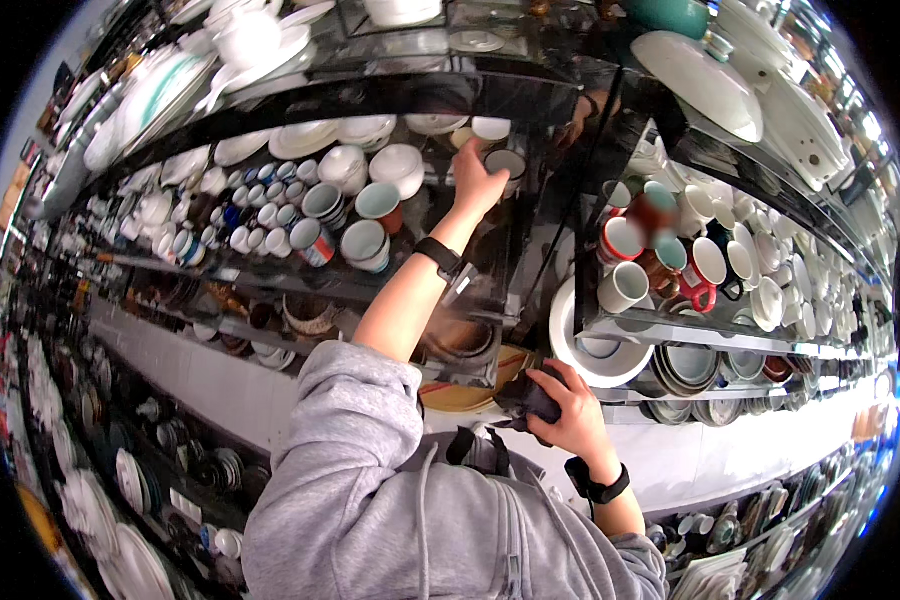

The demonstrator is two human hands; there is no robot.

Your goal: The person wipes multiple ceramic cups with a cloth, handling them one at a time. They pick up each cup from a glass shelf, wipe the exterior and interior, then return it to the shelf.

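Observation:
My left hand [476, 180] reaches onto a glass shelf, its thumb at the near rim of a grey-rimmed cup [505, 162]. Its fingertips are beside a small cream-coloured vessel [461, 138]; whether they grip anything is hard to make out. Lower down, my right hand [576, 411] is closed around a dark, crumpled cloth-like item [536, 397], held in front of my chest. Left of my left forearm stand a white cup with a blue base [365, 245], a brown cup with a pale inside [379, 206] and a lidded white pot [396, 171].
Small cups [274, 216] crowd the shelf's left side. On the right shelf stand several mugs, one red [703, 270], beside a pale cup [623, 287]. Below it are a large white basin [570, 337] and stacked bowls [686, 367]. A dark shelf edge [345, 97] runs above my left hand.

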